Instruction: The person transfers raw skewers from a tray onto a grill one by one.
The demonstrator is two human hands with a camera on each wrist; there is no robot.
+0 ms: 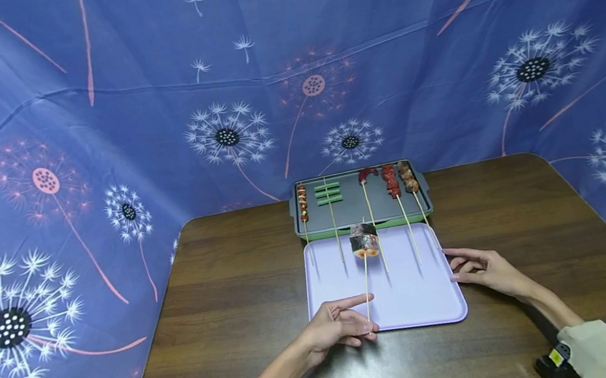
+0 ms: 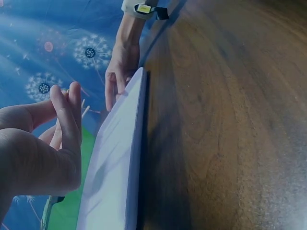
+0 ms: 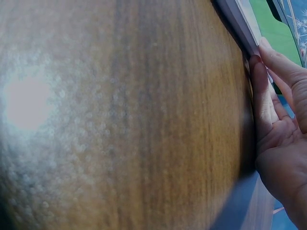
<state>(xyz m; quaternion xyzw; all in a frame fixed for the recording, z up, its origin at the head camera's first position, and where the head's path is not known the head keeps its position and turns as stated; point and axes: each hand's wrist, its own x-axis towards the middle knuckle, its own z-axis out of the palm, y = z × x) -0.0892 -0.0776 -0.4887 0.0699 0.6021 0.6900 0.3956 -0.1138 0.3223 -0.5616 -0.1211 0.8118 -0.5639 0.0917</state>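
Note:
In the head view my left hand [image 1: 335,328] pinches the lower stick of a skewer, its index finger stretched along the near side. The skewer carries thick chunks with dark silvery skin and a pale orange underside, looking like a fish skewer [image 1: 364,242]. It is held up over the lilac tray [image 1: 415,309]. My right hand [image 1: 482,270] touches the tray's right rim with thumb and fingertips, its fingers fairly straight. In the left wrist view the left hand [image 2: 62,129] hides most of the skewer. The right wrist view shows the right hand [image 3: 283,105] against the tray's edge [image 3: 240,24].
Behind the tray stands a dark grill plate [image 1: 353,207] with a green base. Several skewers lie on it, including green pieces [image 1: 328,193], a red pepper [image 1: 367,174] and red meat [image 1: 390,180]; their sticks overhang the tray. A patterned blue cloth [image 1: 283,55] surrounds the wooden table [image 1: 226,305].

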